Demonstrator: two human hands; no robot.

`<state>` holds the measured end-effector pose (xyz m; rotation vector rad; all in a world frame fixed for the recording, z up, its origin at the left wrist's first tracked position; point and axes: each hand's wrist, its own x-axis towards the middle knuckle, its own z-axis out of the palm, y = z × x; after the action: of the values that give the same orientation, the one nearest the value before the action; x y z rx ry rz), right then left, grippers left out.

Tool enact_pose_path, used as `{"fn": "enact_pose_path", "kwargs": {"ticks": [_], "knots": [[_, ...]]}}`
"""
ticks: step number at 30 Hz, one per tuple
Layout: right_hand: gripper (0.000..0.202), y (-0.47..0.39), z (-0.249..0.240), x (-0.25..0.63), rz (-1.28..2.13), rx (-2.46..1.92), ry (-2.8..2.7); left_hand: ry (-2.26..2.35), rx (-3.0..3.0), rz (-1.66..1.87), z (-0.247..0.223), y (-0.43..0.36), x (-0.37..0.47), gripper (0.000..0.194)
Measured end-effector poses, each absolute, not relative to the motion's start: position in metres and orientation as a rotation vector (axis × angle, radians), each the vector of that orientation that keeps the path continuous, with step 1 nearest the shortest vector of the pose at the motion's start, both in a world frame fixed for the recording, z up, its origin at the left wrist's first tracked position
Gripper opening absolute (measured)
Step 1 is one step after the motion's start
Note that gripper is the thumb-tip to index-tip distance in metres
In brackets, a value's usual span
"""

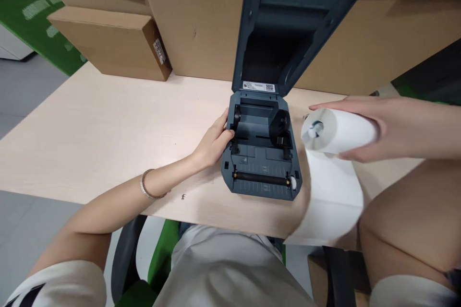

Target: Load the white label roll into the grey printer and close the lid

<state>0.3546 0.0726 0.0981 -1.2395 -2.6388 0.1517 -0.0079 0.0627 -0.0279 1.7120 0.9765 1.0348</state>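
A dark grey label printer (260, 153) sits on the table with its lid (277, 24) raised upright. Inside it I see a black platen roller (261, 179) near the front and two black round holders, one at each side. My left hand (215, 141) grips the printer's left wall, thumb over the rim and fingers against the outside. To the right of the printer, my right hand (374, 124) is closed around a white roll of labels (338, 130), whose core end points left. A loose strip (329, 196) hangs from the roll down past the table's front edge.
Behind the printer, large cardboard boxes (194, 24) line the back of the pale wooden table (108, 129). A flatter cardboard box (108, 43) stands at the back left. A green and black chair (158, 254) is at the front edge.
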Motion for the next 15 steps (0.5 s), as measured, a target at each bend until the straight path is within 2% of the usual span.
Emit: {"fn": "enact_pose_path", "kwargs": {"ticks": [3, 7, 12, 15], "knots": [[0.088, 0.057, 0.113, 0.34, 0.338, -1.07, -2.76, 0.951, 1.722, 1.047, -0.03, 0.063, -0.008, 0.072], [0.086, 0.047, 0.114, 0.293, 0.212, -1.1, -2.57, 0.937, 1.712, 1.06, -0.031, 0.064, -0.008, 0.072], [0.094, 0.056, 0.087, 0.244, 0.161, -1.14, -2.488, 0.964, 1.685, 1.048, -0.025, 0.061, -0.006, 0.074], [0.088, 0.067, 0.072, 0.234, 0.123, -1.233, -2.502, 1.001, 1.665, 1.018, -0.021, 0.059, -0.004, 0.074]]}}
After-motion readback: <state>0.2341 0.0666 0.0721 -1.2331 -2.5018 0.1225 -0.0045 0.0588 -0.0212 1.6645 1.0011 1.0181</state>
